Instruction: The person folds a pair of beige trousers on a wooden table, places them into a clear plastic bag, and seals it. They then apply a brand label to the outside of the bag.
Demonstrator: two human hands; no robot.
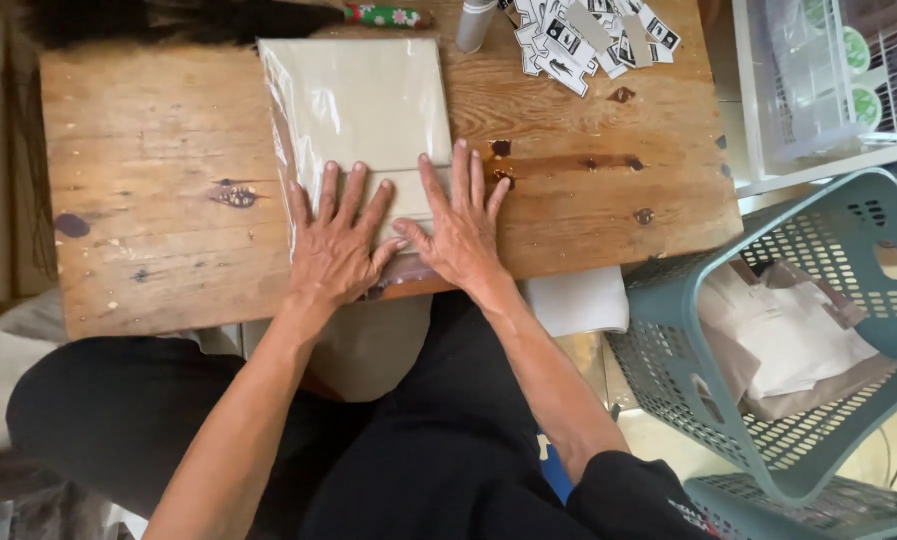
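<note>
You had both hands flat on the clear plastic bag [353, 120] that held a folded cream-coloured cloth, and neither hand gripped anything. Your left hand [336, 245] lay palm down with its fingers spread over the near left part of the bag. Your right hand [458, 230] lay palm down just beside it on the near right part, and the two thumbs almost met over the near edge.

The bag lay on the wooden table [138, 200] straight ahead of you, its long axis running away from your body toward the far edge. Your hands covered only the end nearest you; most of the bag stretched out beyond your fingertips. A fold line crossed the bag just past your fingers, square to the long axis. Both hands were equally near to the bag, since both rested on it, the left hand set slightly closer to you than the right.

At the far edge a pile of black-and-white paper tags [593, 35] lay to the right of the bag, well apart from your hands. A grey-green plastic basket [688, 370] stood on the floor at your right, with folded pale packages inside.
</note>
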